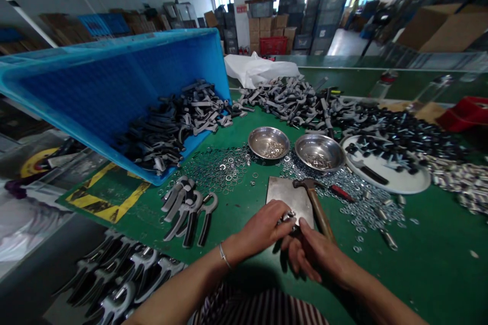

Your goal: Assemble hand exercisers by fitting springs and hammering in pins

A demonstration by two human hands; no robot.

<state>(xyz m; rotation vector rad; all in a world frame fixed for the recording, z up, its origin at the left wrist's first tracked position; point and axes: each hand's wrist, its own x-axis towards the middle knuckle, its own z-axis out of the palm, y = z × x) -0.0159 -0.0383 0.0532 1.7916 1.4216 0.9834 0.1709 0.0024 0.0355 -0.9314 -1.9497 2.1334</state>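
Over the near edge of a flat metal plate (pixel 280 193), my left hand (pixel 267 221) is closed around a small shiny metal part (pixel 288 216), mostly covered by the fingers. My right hand (pixel 310 251) meets it from the right, thumb and forefinger pinched at the same part; whether it holds a separate piece is hidden. A hammer (pixel 320 210) with a wooden handle lies across the plate's right side. Beyond its head rests a red-handled tool (pixel 341 193). Left of my hands, several grey-and-black hand grips (pixel 190 210) lie in a group.
A tipped blue crate (pixel 190 56) spills grey and black handles at the left. Two steel bowls (pixel 269 143) (pixel 319 152) hold small parts, with loose washers (pixel 229 170) around them. A white plate (pixel 412 185) bears black-headed bolts. Metal cylinders (pixel 465 183) pile up at right.
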